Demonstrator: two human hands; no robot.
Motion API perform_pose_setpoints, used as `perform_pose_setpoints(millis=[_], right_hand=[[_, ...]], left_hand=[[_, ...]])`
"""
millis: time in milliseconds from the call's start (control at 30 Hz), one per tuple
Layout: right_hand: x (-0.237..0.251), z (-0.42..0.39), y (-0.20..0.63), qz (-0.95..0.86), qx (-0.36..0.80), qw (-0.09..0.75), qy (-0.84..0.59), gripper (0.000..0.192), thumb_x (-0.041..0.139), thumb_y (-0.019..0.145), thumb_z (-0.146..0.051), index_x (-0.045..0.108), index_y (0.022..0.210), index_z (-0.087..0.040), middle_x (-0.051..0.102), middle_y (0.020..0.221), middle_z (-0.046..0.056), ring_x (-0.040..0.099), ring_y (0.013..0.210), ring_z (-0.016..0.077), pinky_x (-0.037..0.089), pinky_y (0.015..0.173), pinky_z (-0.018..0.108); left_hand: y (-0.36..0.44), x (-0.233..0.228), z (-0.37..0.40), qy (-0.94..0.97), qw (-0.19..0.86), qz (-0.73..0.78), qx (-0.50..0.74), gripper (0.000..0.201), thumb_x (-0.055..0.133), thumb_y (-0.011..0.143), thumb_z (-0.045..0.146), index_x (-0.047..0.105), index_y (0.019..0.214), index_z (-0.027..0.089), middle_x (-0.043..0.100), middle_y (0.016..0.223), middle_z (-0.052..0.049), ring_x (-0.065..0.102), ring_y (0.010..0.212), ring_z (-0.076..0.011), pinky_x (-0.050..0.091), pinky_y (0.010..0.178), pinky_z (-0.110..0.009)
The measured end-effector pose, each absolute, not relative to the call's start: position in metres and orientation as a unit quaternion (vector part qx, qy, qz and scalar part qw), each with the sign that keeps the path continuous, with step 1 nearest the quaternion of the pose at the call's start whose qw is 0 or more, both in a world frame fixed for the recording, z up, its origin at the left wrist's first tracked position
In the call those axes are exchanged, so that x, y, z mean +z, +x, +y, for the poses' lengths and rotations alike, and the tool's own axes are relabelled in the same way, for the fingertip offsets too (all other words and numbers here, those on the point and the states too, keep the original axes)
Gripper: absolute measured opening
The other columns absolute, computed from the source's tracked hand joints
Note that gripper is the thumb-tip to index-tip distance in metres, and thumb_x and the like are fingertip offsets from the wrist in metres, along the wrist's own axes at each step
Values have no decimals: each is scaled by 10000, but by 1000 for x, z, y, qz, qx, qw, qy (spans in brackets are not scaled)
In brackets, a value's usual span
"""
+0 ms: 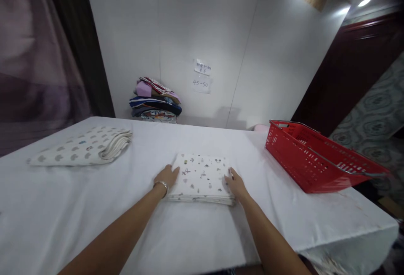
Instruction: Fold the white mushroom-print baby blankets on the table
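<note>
White panel wall (pixel 221 27); dark curtain (pixel 38 56); ceiling spotlight (pixel 364 2)

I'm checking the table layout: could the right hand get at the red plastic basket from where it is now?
Probably yes. The right hand rests on the folded white printed cloth, and only bare white tablecloth lies between it and the red plastic basket on the same side.

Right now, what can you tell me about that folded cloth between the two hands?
The folded cloth is white with small scattered prints in grey and muted colours. It looks like soft fabric, folded into a flat, roughly square stack, its layered edges showing along the near side. It lies flat on the white table, near the middle. The left hand touches its left edge and the right hand its right edge; nothing rests on top.
</note>
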State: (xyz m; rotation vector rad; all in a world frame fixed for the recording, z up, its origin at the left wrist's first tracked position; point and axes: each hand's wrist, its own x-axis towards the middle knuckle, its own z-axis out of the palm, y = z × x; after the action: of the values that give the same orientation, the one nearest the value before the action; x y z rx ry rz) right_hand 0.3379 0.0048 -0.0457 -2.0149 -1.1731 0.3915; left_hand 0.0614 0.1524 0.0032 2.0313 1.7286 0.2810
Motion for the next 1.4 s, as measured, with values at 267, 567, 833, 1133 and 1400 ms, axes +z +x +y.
perform_pose_setpoints(millis=[267, 567, 833, 1133, 1400], right_hand=[[-30, -12, 330, -400, 209, 395, -800, 623, 494, 760, -312, 368, 1334, -107, 611, 1107, 115, 613, 934, 199, 488, 801, 305], [-19, -25, 305, -522, 111, 295, -793, 548, 446, 806, -368, 414, 1303, -139, 519, 1254, 114, 503, 1125, 221, 402, 942, 345], [-25, -24, 286, -569, 60, 265, -776, 540, 432, 833, -298, 384, 1325, -81, 287, 1418, 177, 322, 1281, 268, 301, 1031, 394], [-31, -31, 293, -537, 127, 376, -745, 478, 489, 828, -383, 475, 1271, -204, 376, 1384, 109, 375, 1253, 262, 328, 1013, 434], [-36, -67, 322, -323, 268, 596, -684, 387, 536, 758, -422, 633, 1032, -167, 640, 1070, 106, 614, 935, 228, 473, 844, 399]], left_hand=[[59, 10, 153, 744, 229, 620, 102, 572, 325, 814, 505, 413, 1228, 120, 594, 1130, -170, 574, 1023, -279, 439, 815, -372], [37, 7, 152, 733, 234, 631, 95, 621, 340, 798, 542, 416, 1232, 105, 594, 1132, -177, 567, 1028, -296, 433, 833, -377], [20, 6, 136, 751, 219, 618, 71, 745, 365, 730, 648, 433, 1244, 114, 605, 1110, -191, 597, 962, -315, 454, 764, -392], [17, 3, 129, 741, 217, 625, 112, 778, 399, 692, 680, 448, 1240, 131, 620, 1081, -189, 616, 904, -323, 466, 711, -396], [-3, 2, 103, 742, 254, 599, 161, 673, 391, 735, 634, 451, 1235, 187, 631, 1054, -105, 609, 932, -244, 466, 803, -340]])
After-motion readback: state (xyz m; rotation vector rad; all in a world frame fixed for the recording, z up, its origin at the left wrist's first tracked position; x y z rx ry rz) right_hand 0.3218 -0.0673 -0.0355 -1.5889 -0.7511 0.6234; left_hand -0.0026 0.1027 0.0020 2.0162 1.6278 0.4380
